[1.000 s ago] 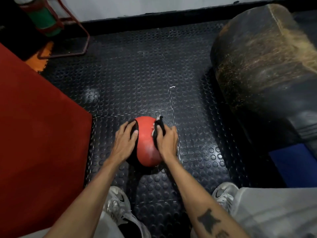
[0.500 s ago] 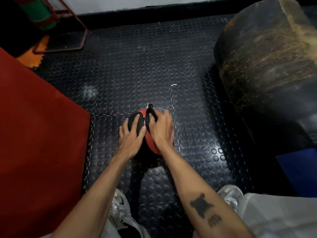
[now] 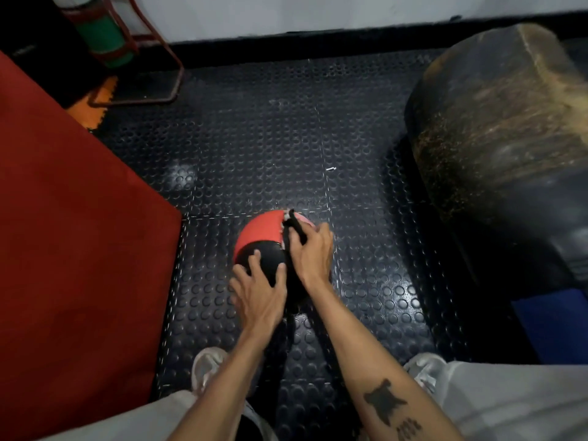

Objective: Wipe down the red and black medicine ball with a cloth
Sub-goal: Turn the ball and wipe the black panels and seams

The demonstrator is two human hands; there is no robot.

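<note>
The red and black medicine ball sits on the studded black rubber floor between my feet. My left hand lies spread over the ball's near black panel, fingers apart and pressing it. My right hand covers the ball's right side and holds a dark cloth against it. The cloth bunches up over the ball's top seam, with a pale edge showing. The ball's right and underside are hidden by my hands.
A red mat covers the floor to the left. A large worn black punching bag lies at the right, with a blue pad below it. A red metal frame stands at the back left by the wall. My shoes flank the ball.
The ball has turned, so its red panel now faces up and away and a black panel faces me. My left hand slid down to the near side; the cloth hand stays on the right.
</note>
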